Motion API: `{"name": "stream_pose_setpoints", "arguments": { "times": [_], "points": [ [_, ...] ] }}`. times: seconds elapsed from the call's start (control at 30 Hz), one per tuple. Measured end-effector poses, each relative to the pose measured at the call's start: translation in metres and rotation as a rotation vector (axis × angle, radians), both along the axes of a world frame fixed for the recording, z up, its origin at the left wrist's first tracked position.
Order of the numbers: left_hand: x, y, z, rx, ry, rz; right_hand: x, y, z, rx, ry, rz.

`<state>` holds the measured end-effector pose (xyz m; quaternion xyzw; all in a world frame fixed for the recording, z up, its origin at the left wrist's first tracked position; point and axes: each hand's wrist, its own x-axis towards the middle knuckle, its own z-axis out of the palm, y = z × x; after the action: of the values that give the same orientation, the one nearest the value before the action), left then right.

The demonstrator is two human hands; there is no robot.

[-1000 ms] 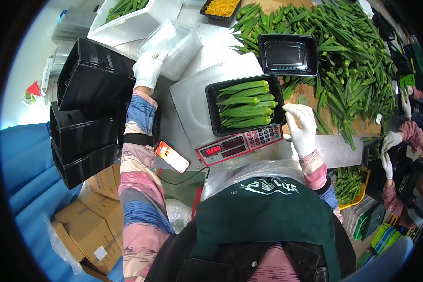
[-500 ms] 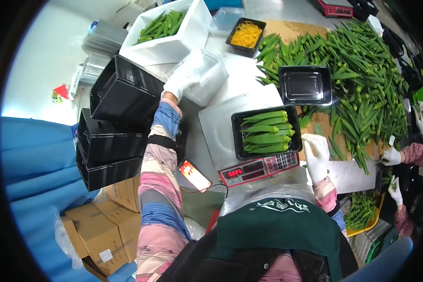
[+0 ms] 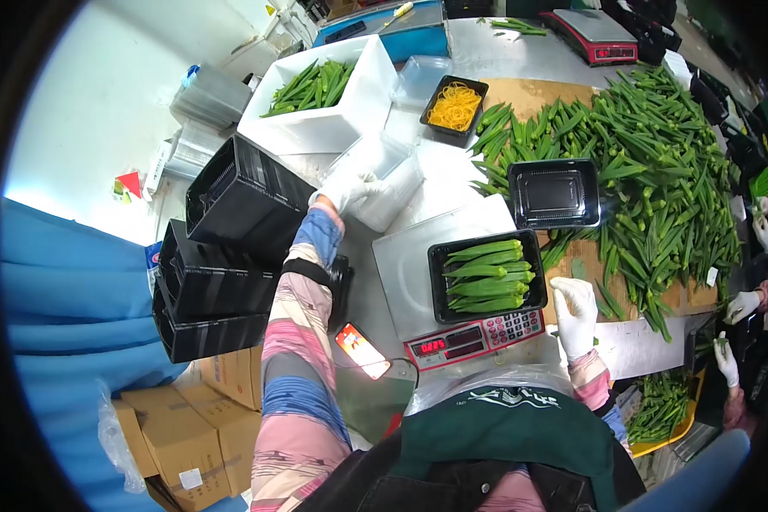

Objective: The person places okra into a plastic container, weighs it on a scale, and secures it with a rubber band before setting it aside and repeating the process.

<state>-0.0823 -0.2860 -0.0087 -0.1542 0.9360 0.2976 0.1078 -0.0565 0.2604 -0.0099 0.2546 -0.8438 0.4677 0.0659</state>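
My left hand point(image 3: 345, 189), in a white glove, is at the near edge of a stack of clear plastic lids point(image 3: 388, 162), its fingers bent together on the lid's edge. My gloved right hand point(image 3: 575, 317) hovers right of the scale with curled fingers and no object visible in them. Between my hands, a black tray point(image 3: 436, 275) holding a row of green okra point(image 3: 491, 277) rests on the steel plate of a red digital scale point(image 3: 476, 337) with lit digits. Behind it lies another black tray point(image 3: 556, 194) with nothing in it, beside the okra heap.
A large okra heap point(image 3: 657, 179) covers the right side. At the back are a white foam box point(image 3: 294, 132) and a tray of yellow rubber bands point(image 3: 454, 108). Stacked black trays point(image 3: 243, 192) and a lit phone point(image 3: 363, 350) are left. Co-workers' gloved hands point(image 3: 742, 305) appear far right.
The view has tilted upward, so the table sits lower in the frame. My left hand's fingers have curled at the lids. My right hand stays beside the scale with its fingers more bent.
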Motion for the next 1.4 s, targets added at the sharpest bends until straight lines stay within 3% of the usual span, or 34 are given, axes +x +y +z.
{"name": "stream_pose_setpoints", "arguments": {
  "times": [0.03, 0.13, 0.27, 0.5, 0.7, 0.8, 1.1, 1.4],
  "points": [
    [0.000, -0.002, 0.004, 0.256, 0.030, 0.032, -0.001, 0.000, 0.001, -0.003, -0.002, -0.007],
    [0.013, 0.019, 0.020, 0.450, 0.275, 0.029, -0.001, 0.000, 0.003, -0.002, 0.017, -0.026],
    [0.009, 0.023, 0.037, 0.477, 0.125, 0.062, -0.002, 0.000, 0.003, 0.006, 0.022, -0.028],
    [-0.001, 0.002, 0.003, 0.269, 0.048, 0.071, 0.001, 0.000, 0.003, 0.003, 0.014, -0.057],
    [0.008, 0.023, 0.035, 0.324, 0.020, 0.124, 0.000, -0.003, 0.007, 0.006, 0.005, -0.052],
    [0.010, 0.017, 0.024, 0.490, 0.113, 0.114, 0.000, -0.001, 0.006, 0.001, -0.004, -0.053],
    [0.012, 0.008, 0.014, 0.543, 0.075, 0.169, 0.001, 0.001, 0.003, -0.012, -0.009, -0.045],
    [0.005, 0.031, 0.016, -0.034, -0.012, 0.141, 0.002, 0.000, 0.003, -0.015, -0.006, -0.039]
  ]
}}
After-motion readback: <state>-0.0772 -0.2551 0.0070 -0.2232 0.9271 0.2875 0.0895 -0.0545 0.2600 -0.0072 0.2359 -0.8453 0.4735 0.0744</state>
